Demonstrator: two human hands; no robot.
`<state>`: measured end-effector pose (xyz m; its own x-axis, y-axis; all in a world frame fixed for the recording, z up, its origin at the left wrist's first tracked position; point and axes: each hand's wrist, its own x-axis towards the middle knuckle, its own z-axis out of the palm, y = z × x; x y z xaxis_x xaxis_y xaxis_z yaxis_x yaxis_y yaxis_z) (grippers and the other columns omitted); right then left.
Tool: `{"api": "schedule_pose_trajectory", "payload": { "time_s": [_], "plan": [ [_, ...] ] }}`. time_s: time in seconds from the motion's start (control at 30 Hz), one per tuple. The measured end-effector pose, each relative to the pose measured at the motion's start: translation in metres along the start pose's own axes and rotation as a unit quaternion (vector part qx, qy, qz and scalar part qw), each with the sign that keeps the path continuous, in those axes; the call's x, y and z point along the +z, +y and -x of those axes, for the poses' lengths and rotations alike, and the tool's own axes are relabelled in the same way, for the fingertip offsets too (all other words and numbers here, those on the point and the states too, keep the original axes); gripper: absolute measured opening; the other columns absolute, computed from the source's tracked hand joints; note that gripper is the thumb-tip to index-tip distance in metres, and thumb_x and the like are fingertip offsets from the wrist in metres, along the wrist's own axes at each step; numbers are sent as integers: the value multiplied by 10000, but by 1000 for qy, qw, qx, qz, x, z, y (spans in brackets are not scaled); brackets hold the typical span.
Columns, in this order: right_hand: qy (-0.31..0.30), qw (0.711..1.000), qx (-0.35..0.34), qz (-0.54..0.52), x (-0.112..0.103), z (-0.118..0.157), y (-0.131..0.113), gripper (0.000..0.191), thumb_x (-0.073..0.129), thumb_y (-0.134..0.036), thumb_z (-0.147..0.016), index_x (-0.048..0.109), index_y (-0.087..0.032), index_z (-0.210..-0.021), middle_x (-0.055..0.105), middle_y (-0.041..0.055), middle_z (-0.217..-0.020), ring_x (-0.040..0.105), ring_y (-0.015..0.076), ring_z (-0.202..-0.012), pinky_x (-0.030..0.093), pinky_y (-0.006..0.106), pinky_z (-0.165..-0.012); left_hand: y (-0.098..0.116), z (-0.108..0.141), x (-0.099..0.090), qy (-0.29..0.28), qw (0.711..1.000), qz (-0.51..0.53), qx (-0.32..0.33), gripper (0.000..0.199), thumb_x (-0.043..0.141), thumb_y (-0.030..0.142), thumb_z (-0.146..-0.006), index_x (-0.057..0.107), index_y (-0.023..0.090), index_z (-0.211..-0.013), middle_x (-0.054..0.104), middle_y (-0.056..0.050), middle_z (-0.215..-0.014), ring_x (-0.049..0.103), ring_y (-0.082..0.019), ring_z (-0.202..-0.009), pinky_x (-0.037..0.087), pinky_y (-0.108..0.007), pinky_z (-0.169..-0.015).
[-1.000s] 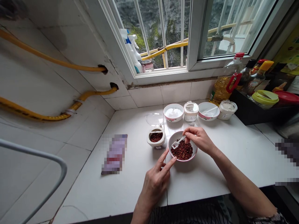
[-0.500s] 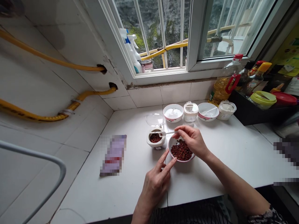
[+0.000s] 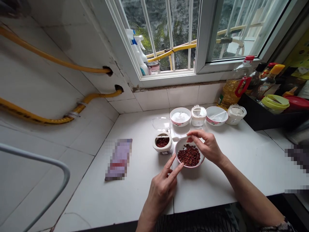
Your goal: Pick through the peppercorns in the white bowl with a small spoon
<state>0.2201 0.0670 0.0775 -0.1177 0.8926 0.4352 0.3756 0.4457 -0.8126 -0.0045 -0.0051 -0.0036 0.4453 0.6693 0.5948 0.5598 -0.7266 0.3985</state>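
Observation:
A white bowl with a pink rim (image 3: 190,166) stands on the counter, partly filled with dark red Sichuan peppercorns (image 3: 188,156). My left hand (image 3: 164,183) rests at its near left side, fingers stretched apart and fingertips touching the rim. My right hand (image 3: 208,146) is closed, pinching the handle of a small white spoon (image 3: 176,139) over the bowl's far edge. Left of the bowl, a cream spice jar (image 3: 162,149) has its clear lid (image 3: 161,123) raised and holds more peppercorns.
Along the back stand a bowl of white granules (image 3: 180,123), a lidded jar (image 3: 198,120), another bowl with a spoon (image 3: 216,121) and a second jar (image 3: 235,117). A blurred purple packet (image 3: 119,161) lies left. An oil bottle (image 3: 230,91) and black rack (image 3: 259,117) stand right.
My right hand has moved the spoon rightward, from over the jar's edge to the bowl's far side. My left hand stays at the bowl's rim. The view has shifted slightly.

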Motion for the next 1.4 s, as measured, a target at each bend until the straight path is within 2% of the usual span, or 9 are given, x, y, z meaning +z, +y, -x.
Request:
{"api": "schedule_pose_trajectory", "payload": {
  "time_s": [0.13, 0.3, 0.47, 0.63, 0.73, 0.97, 1.1, 1.27, 1.4],
  "plan": [
    [-54, 996, 4, 76, -10, -1, 10, 206, 531, -153, -913, 722, -218, -876, 744, 23, -695, 688, 210, -759, 537, 398, -856, 0, -1, 0, 0, 1000, 0, -2, 578, 451, -2, -952, 534, 257, -1462, 505, -177, -1535, 705, -109, -810, 615, -226, -733],
    [-96, 983, -25, 155, -3, 1, 12, 269, 496, -68, -860, 703, -223, -786, 772, 39, -776, 672, 204, -757, 509, 420, -918, -1, 0, 1, 3, 1000, 6, -2, 575, 454, 1, -954, 538, 259, -1462, 503, -177, -1537, 710, -111, -809, 614, -223, -726],
    [-98, 992, 11, 82, -2, 0, 7, 253, 495, -92, -855, 678, -232, -750, 743, 4, -680, 671, 189, -719, 506, 401, -916, -2, 1, 1, 0, 1000, 6, -2, 575, 458, 16, -968, 521, 272, -1479, 496, -173, -1544, 709, -111, -816, 614, -222, -729],
    [-94, 986, 130, -52, -7, -1, 5, 177, 507, -214, -871, 652, -211, -770, 696, -5, -618, 647, 162, -607, 526, 300, -665, -2, 1, 1, 0, 1000, 10, 0, 575, 460, -6, -952, 537, 248, -1462, 495, -181, -1541, 708, -112, -824, 614, -225, -738],
    [-93, 980, 160, -78, -8, -1, 7, 163, 516, -237, -866, 651, -201, -782, 688, -3, -615, 641, 159, -594, 518, 281, -616, -1, 0, 1, 2, 1000, 10, -1, 574, 458, -1, -955, 536, 254, -1463, 494, -177, -1544, 710, -112, -818, 615, -229, -741],
    [-112, 990, 57, 61, -3, -1, 8, 244, 509, -87, -848, 674, -215, -723, 684, -25, -576, 627, 156, -596, 515, 354, -823, -1, 0, 2, 2, 1000, 4, 1, 570, 459, 22, -976, 511, 270, -1486, 506, -186, -1532, 712, -110, -812, 615, -228, -725],
    [-128, 989, 55, 57, -1, 0, 8, 253, 506, -86, -841, 687, -221, -727, 674, -27, -567, 625, 159, -613, 507, 335, -780, -2, 1, 1, 2, 1000, 2, 3, 572, 459, 13, -972, 514, 266, -1482, 511, -190, -1526, 709, -110, -810, 611, -227, -715],
    [-124, 978, 158, -58, -4, 0, 6, 187, 520, -174, -850, 670, -205, -742, 668, -17, -589, 626, 154, -582, 505, 283, -630, -2, 1, 1, 0, 1000, 6, 1, 573, 463, 6, -965, 522, 259, -1474, 503, -190, -1532, 706, -111, -823, 612, -230, -728],
    [-113, 960, 217, -134, -8, -2, 7, 119, 571, -239, -819, 664, -193, -762, 675, -13, -601, 622, 148, -582, 508, 273, -615, -2, 1, 1, 2, 1000, 11, 0, 590, 464, -14, -945, 534, 254, -1466, 501, -185, -1534, 708, -114, -829, 614, -229, -738]
  ]
}}
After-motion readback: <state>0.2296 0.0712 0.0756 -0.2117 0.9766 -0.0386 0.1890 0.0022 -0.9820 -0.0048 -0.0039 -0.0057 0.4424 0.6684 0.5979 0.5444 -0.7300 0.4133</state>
